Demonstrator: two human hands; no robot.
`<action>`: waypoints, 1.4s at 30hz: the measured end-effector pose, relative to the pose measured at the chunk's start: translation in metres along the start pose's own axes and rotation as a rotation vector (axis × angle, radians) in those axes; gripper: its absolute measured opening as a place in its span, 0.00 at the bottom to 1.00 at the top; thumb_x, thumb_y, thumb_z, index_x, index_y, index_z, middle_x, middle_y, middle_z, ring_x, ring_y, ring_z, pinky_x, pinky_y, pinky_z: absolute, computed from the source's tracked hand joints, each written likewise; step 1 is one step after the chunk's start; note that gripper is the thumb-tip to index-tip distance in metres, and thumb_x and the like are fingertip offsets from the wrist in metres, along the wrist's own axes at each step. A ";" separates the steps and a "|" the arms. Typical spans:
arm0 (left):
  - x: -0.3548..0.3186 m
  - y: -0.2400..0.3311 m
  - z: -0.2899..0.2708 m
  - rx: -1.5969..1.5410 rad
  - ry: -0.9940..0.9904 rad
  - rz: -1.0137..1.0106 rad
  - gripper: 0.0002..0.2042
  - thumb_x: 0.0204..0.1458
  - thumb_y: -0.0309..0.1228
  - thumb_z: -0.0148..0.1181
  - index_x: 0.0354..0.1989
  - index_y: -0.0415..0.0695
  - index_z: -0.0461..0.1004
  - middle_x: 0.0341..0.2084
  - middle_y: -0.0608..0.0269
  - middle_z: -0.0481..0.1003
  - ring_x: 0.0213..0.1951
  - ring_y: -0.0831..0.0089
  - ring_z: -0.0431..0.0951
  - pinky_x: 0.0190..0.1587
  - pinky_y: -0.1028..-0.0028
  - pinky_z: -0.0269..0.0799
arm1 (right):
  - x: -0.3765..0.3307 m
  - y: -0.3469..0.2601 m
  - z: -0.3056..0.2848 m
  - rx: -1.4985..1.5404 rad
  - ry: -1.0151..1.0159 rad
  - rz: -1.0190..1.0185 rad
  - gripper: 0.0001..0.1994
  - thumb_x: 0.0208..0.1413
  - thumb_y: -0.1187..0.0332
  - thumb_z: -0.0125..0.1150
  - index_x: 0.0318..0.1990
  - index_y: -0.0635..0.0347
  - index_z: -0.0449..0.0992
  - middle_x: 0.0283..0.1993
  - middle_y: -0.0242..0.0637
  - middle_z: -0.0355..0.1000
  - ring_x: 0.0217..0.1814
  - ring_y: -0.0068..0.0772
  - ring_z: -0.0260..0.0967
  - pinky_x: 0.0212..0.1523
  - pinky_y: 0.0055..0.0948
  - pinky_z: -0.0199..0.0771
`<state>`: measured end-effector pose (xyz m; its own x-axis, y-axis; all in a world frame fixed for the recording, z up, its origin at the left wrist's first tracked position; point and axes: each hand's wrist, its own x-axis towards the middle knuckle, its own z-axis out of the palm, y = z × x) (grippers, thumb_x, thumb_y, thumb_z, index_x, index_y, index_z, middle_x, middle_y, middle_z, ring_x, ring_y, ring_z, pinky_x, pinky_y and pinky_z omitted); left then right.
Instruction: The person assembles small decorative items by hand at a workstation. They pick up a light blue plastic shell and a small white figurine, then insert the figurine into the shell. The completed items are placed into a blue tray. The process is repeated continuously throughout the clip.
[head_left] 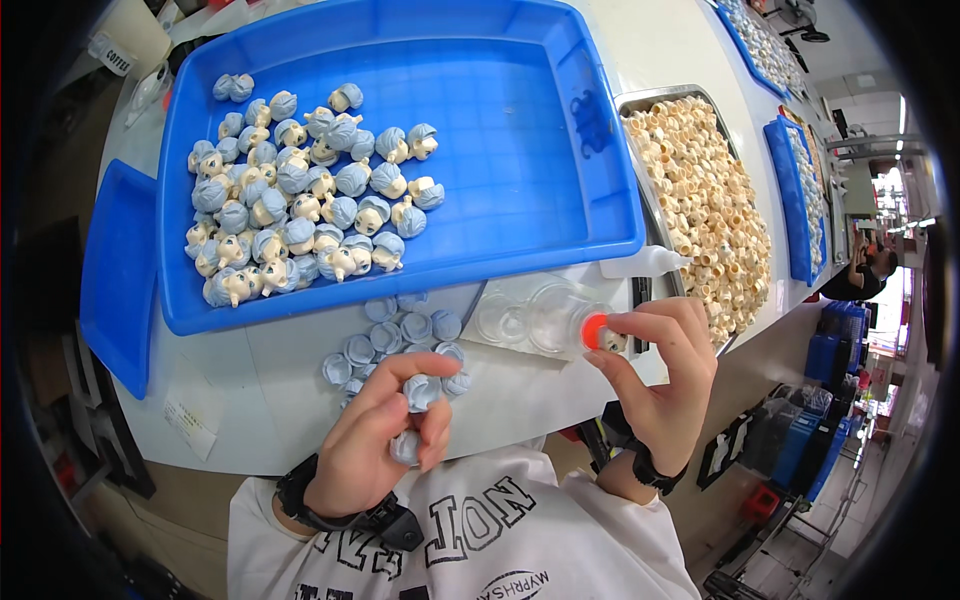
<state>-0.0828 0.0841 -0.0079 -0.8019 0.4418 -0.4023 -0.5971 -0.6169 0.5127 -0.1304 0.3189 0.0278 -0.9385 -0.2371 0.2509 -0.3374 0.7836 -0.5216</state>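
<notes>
My left hand (375,435) is closed around two pale blue doll hair pieces. One hair piece (422,393) sits between thumb and forefinger; the other hair piece (405,447) is lower, against the curled fingers. Thumb and forefinger of my right hand (665,370) pinch a small cream doll face piece (612,341), partly hidden by the fingers. It is right beside a round orange-red disc (592,331) at the end of some clear plastic containers (535,318); whether they touch, I cannot tell. More loose blue hair pieces (387,337) lie on the table just beyond my left hand.
A large blue tray (490,90) holds many blue-haired doll heads (290,175) on its left side. Right of it stands a metal tray (640,100) heaped with cream face pieces (700,190). A white squeeze bottle (640,263) lies between. Farther right, a person (860,275) is visible.
</notes>
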 end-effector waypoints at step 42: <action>-0.003 0.000 0.006 0.485 -0.078 0.030 0.19 0.55 0.40 0.50 0.43 0.33 0.64 0.36 0.60 0.70 0.42 0.77 0.68 0.46 0.77 0.61 | -0.015 -0.040 0.031 0.388 -0.125 -0.284 0.19 0.28 0.66 0.69 0.33 0.58 0.75 0.31 0.30 0.68 0.32 0.33 0.64 0.31 0.29 0.58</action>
<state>-0.0805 0.0863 -0.0018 -0.8070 0.4871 -0.3339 -0.5005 -0.2639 0.8246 -0.1052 0.2731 0.0203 -0.7993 -0.4957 0.3397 -0.5607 0.4120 -0.7182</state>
